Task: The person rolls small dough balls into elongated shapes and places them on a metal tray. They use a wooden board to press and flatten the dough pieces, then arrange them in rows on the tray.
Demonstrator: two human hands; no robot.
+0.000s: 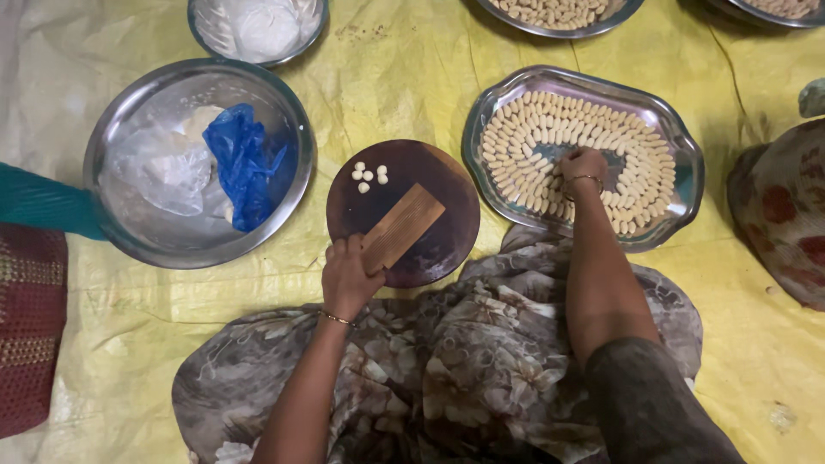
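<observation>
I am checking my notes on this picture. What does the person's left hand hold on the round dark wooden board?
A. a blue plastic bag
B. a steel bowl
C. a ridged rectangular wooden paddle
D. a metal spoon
C: the left hand grips the end of the ridged rectangular wooden paddle, which lies on the round dark wooden board.

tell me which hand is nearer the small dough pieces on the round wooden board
Left. The left hand rests at the near edge of the round wooden board, holding the ridged wooden paddle just below the small dough pieces. The right hand is off over the oval steel tray.
</observation>
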